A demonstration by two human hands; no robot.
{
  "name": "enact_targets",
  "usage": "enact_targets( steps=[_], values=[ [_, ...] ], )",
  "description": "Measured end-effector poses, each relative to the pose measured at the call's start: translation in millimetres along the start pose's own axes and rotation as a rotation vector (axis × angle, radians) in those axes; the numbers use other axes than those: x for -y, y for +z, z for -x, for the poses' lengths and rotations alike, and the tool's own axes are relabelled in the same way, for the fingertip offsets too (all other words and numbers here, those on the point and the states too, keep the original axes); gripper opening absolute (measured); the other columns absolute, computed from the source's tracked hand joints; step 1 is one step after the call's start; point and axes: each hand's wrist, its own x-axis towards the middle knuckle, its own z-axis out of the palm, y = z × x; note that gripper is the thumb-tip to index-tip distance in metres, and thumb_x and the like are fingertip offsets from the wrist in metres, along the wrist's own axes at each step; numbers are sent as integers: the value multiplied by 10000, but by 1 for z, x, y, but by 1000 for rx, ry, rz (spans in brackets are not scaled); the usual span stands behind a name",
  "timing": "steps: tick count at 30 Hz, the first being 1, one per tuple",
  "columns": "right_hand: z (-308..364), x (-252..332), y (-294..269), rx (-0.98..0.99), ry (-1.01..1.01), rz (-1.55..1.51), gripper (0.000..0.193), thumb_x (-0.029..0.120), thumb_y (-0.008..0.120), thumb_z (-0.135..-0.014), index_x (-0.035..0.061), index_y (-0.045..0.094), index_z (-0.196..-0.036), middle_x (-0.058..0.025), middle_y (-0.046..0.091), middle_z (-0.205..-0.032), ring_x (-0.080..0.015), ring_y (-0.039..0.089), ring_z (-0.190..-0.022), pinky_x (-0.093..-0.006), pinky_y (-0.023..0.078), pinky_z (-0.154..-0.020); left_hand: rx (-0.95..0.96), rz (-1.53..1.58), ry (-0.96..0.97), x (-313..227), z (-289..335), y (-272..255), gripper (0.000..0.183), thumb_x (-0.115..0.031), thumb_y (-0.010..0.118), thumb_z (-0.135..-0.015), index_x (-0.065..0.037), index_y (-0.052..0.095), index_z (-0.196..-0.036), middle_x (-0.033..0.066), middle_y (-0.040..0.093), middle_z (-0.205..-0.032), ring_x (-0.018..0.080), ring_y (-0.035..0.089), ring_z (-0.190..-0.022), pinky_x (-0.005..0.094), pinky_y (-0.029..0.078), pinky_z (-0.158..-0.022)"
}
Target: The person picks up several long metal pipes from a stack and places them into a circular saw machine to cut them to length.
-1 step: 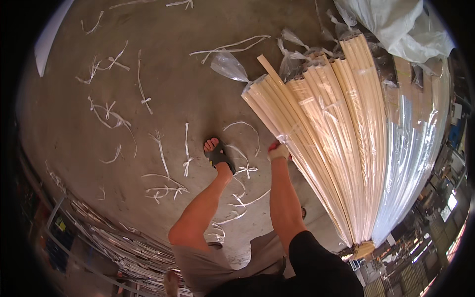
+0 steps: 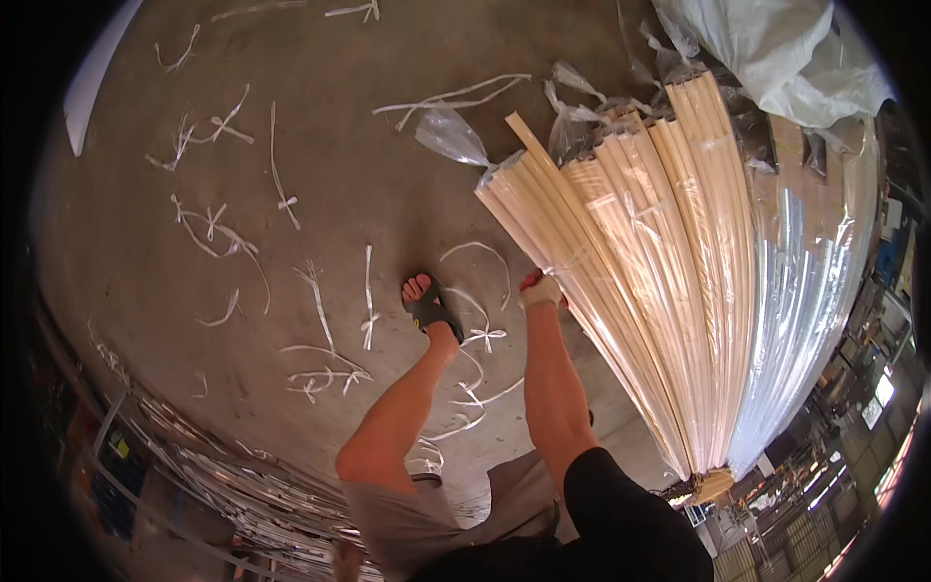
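Note:
My right hand [image 2: 540, 289], in a pale glove with red at the fingers, is at the left edge of the nearest bundle of long, pale wood-coloured strips [image 2: 582, 246]. Clear plastic film wraps this bundle, and a thin white tie [image 2: 561, 269] crosses it beside the hand. My fingers look closed, but what is in them is too small to make out. Low in the picture, by my left thigh, part of my left hand [image 2: 347, 561] shows, blurred, with its fingers unclear.
More film-wrapped bundles [image 2: 713, 184] lean alongside, with silvery ones [image 2: 790, 291] at the right. White plastic sheeting [image 2: 776, 58] lies at the upper right. Several cut white ties [image 2: 369, 301] are scattered on the concrete floor [image 2: 330, 175]. A heap of long strips [image 2: 242, 485] lies at lower left.
My right hand has shifted very slightly left and up along the bundle's edge. The left hand has dropped slightly at the lower edge. The bundles look unmoved.

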Motion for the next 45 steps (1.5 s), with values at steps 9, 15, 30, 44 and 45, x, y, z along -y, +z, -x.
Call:
enact_targets(
  steps=[9, 15, 30, 44, 45],
  values=[
    [303, 489, 45, 504, -1016, -489, 309, 309, 498, -949, 107, 594, -737, -67, 584, -665, -177, 560, -553, -366, 445, -526, 58, 160, 72, -67, 29, -46, 221, -213, 582, -966, -34, 626, -1086, 44, 613, -795, 163, 588, -655, 300, 464, -598],
    [417, 346, 17, 911, -728, -720, 361, 437, 525, -979, 82, 583, -1001, -9, 515, -593, -120, 470, -443, -318, 340, -395, 11, 43, 586, -272, 42, -48, 271, -181, 594, -988, -21, 589, -1207, 54, 638, -912, 134, 615, -759, 258, 506, -678],
    [501, -489, -221, -680, 40, -830, 283, 237, 586, -924, 181, 658, -1193, -133, 723, -901, -327, 701, -862, -465, 521, -731, 481, -904, 1320, -229, 334, 355, 256, -169, 637, -969, -39, 608, -1188, 69, 660, -958, 170, 638, -732, 291, 541, -640],
    [737, -818, -246, -1033, 91, -1409, 495, 116, 581, -930, 109, 493, -1417, -185, 685, -997, -366, 672, -896, -444, 512, -714, 959, -2214, 705, 270, 553, 745, 303, -274, 635, -980, -34, 603, -1162, 128, 708, -946, 279, 743, -729, 335, 592, -515],
    [718, -833, -224, -1142, 262, -1281, 502, 138, 603, -924, 100, 491, -1412, -189, 683, -1033, -338, 679, -912, -407, 522, -735, 940, -2291, 683, 302, 543, 765, 293, -269, 632, -980, -32, 603, -1150, 123, 707, -930, 279, 744, -732, 334, 594, -520]
  ],
)
